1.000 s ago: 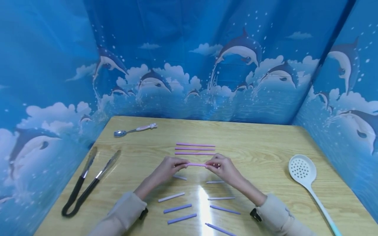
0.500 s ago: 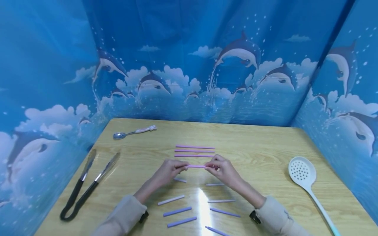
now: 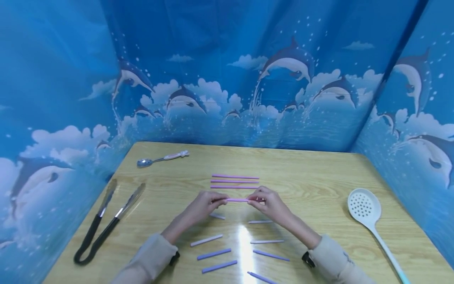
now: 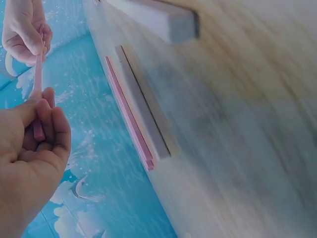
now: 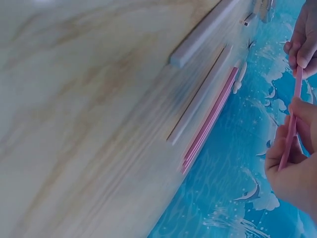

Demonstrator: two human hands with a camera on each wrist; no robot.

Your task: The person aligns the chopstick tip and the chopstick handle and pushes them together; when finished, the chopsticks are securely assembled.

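Both hands hold one slim, square-sided pink stick (image 3: 237, 200) level over the middle of the table. My left hand (image 3: 205, 203) pinches its left end between thumb and fingers, and my right hand (image 3: 267, 201) pinches the right end. Only the middle stretch shows between them in the head view. In the left wrist view the stick (image 4: 38, 74) looks straight, raised off the table, its end poking out past the left fingers. Just beyond the hands lie three longer pink sticks (image 3: 235, 187) side by side.
Nearer me lie short purple sticks in two columns, left (image 3: 214, 254) and right (image 3: 271, 255). Black-handled tongs (image 3: 103, 227) lie spread at the left, a spoon (image 3: 163, 158) at the far left. A pale slotted skimmer (image 3: 364, 206) rests at the right. A dolphin-print curtain (image 3: 227, 71) backs the table.
Almost nothing differs. Both hands keep the pink stick in about the same spot; the whole head view has shifted slightly.
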